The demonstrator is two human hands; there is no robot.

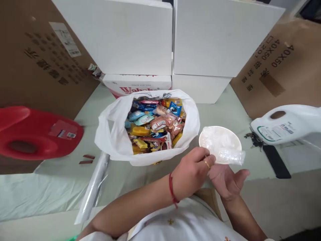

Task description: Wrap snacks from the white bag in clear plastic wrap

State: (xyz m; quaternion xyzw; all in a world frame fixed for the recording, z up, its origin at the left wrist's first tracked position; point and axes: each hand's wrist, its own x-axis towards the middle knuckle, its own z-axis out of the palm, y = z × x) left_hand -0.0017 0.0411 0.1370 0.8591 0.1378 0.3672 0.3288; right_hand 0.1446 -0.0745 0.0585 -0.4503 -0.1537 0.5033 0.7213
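Observation:
At the right of centre, a cream-coloured bowl (202, 143), possibly a paper one, is tilted with its open side toward me. Crumpled clear plastic film (232, 156) lies in and across it and hangs over its right rim. My right hand (227, 182) is under the bowl, palm up, thumb out to the side; its fingers are mostly hidden behind the bowl. Reaching across, my left hand (194, 169), with a ring and a red wrist string, is closed in a pinch at the bowl's lower left rim, seemingly on the film's edge. Beside it stands a white plastic bag (110, 134) of wrapped snacks (160, 124).
White boxes (135, 36) line the back, cardboard (45, 50) both sides. A red jug (37, 132) is left, a white jug (288, 124) right. Keys (254, 140) and a black phone (277, 162) lie right; a clear plastic roll (92, 187) and two red-brown strips (86, 162) lie left.

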